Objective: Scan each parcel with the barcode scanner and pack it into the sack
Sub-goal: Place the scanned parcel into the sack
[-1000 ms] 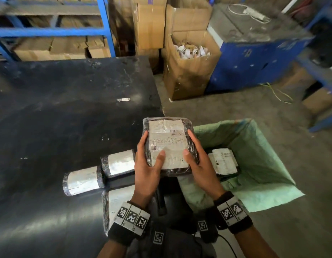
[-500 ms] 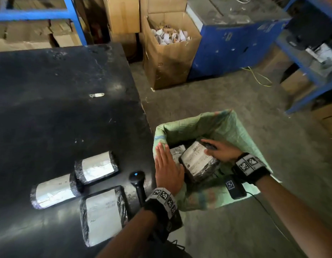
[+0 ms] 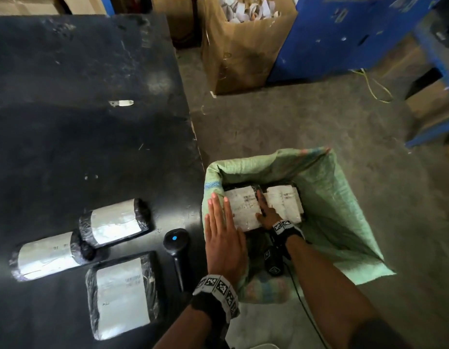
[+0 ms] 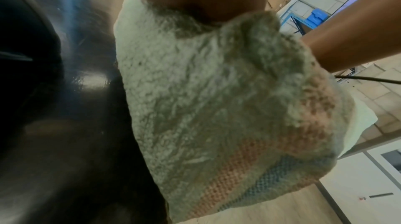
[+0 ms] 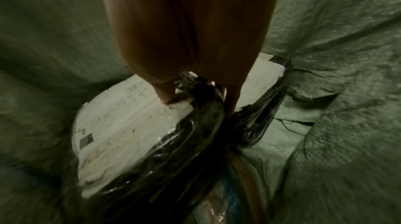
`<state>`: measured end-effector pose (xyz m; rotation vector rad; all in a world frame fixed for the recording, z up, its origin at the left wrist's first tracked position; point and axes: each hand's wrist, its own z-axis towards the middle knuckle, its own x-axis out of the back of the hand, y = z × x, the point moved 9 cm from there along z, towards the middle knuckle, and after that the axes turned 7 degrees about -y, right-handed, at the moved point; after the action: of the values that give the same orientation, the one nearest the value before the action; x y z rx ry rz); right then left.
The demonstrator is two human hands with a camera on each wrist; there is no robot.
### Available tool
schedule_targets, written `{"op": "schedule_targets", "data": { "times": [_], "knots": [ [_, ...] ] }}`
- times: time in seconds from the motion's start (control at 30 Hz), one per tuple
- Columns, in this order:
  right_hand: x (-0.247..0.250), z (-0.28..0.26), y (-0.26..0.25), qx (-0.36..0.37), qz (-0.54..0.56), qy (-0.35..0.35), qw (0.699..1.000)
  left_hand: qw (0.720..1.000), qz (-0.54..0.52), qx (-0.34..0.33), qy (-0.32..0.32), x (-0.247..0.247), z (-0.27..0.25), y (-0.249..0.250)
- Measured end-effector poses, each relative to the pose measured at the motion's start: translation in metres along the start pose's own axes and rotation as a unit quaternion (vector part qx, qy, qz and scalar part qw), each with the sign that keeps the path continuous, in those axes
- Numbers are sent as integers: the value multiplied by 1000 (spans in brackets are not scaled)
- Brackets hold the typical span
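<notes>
The green woven sack stands open on the floor against the black table. Two black-wrapped parcels with white labels lie flat in it side by side. My right hand reaches in and grips the right edge of the left parcel. In the right wrist view the thumb presses its label and the fingers run down its black side. My left hand lies flat with straight fingers on the sack's near-left rim. The black barcode scanner lies on the table, unheld, next to three more parcels.
A cardboard box of paper rolls and a blue cabinet stand on the floor behind the sack. A yellow cable lies on the floor. A small metal piece sits mid-table. A black device on a cable hangs under my right wrist.
Both hands held the parcel over the table edge a second ago. My right hand has lowered it flat into the sack; my left hand let go and moved onto the sack's rim.
</notes>
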<state>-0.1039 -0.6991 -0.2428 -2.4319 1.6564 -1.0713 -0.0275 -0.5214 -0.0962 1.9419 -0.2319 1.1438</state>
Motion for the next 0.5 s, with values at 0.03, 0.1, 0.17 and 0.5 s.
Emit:
{"op": "schedule_targets", "data": {
  "times": [0.03,0.1,0.17,0.5],
  "knots": [
    [-1,6,5,-10,-19,3,1000,1000,1,4,-1,-1,1,-1],
    [-1,15,10,-11,-42,-6,999,1000,7,7,-7,-4,4,1],
    [-1,23,17,-24,-58,-14,998,1000,16,9,-11,-6,5,3],
    [90,-65,-66,-53,-68,98,991,991,-49,-60,-110,33,3,-19]
  ]
}}
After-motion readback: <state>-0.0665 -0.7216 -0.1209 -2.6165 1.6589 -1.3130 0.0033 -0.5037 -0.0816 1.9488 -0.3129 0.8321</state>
